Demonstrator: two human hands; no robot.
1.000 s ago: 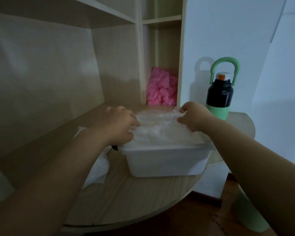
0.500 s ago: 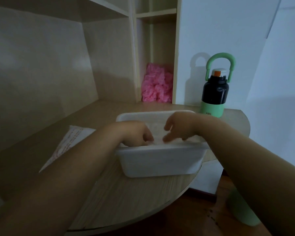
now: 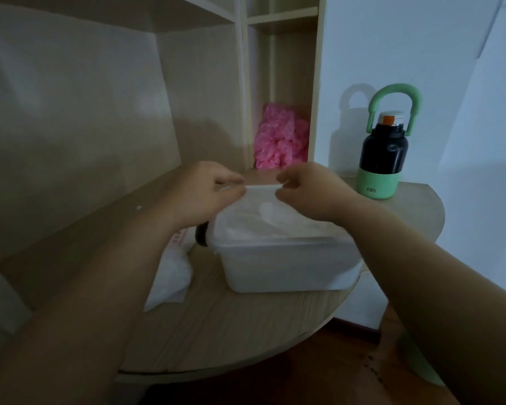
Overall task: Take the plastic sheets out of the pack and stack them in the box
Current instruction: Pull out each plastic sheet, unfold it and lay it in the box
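Your left hand (image 3: 205, 194) and right hand (image 3: 310, 192) pinched a thin translucent plastic sheet (image 3: 254, 213) over the white rectangular plastic box (image 3: 287, 267).

A pale wood-grain desk with a rounded front edge (image 3: 246, 331) fills the lower middle of the frame. Along the left rises a plain beige laminate panel (image 3: 70, 127), dim and faintly glossy. At top centre stands a cream shelf unit with narrow open compartments (image 3: 278, 20); its lowest compartment holds a crumpled pink plastic bundle (image 3: 281, 141). To the right is a white wall (image 3: 406, 39), where a black bottle with a green base and green loop handle (image 3: 383, 159) stands on the desk and casts a soft grey shadow up and to the left. Dark reddish-brown wooden floor (image 3: 319, 375) shows at lower right. The light is low and bluish.
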